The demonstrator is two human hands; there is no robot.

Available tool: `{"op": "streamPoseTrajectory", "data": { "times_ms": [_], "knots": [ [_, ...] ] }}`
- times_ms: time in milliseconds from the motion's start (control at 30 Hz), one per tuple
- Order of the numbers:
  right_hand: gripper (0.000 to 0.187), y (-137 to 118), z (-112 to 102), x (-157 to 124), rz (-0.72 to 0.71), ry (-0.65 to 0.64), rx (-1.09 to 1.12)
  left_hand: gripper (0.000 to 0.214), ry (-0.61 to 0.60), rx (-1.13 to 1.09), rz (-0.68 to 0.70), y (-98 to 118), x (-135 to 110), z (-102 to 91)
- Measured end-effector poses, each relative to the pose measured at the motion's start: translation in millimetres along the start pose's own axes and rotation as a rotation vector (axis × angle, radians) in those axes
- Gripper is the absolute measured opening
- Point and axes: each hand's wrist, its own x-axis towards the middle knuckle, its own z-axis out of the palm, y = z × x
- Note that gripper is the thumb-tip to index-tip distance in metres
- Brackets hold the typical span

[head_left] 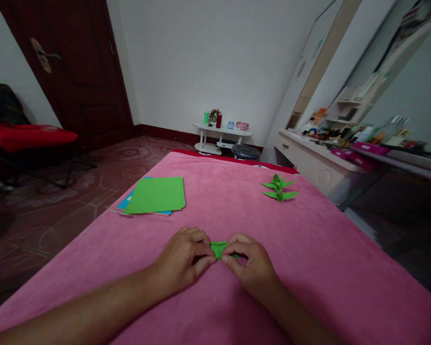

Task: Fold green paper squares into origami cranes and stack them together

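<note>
Head cam: folded green paper point(218, 249) sits btm ctr of frame, on the pink cover point(215, 201), btwn both hands' fingertips. L hand point(187, 254) pinches its left end, thumb + fingers; R hand point(253, 261) pinches the right end, w/ a green bit showing past those fingers. Visible strip looks longer L–R, so long axis approx. runs hand to hand; neither hand clearly nearer. Ends hidden under fingers, exact shape n/a.

Sheet stack point(158, 194), green on top, mid left; green folded figures point(280, 195) mid right. Dresser items point(371, 136), upper right, too blurred for brands/labels; no legible writing anywhere.
</note>
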Motion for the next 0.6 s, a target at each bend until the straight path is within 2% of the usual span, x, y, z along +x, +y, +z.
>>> {"op": "streamPoseTrajectory", "data": {
  "times_ms": [167, 600],
  "knots": [
    [0.011, -2.9, 2.9, 1.1, 0.033, 0.045, -0.017, 0.010, 0.025, -0.048, -0.074, 0.5, 0.7, 2.0],
    [0.014, -7.8, 7.8, 6.0, 0.078, 0.114, -0.156, 0.009, 0.051, -0.020, -0.139, 2.9, 3.8, 7.3]
  ]
}}
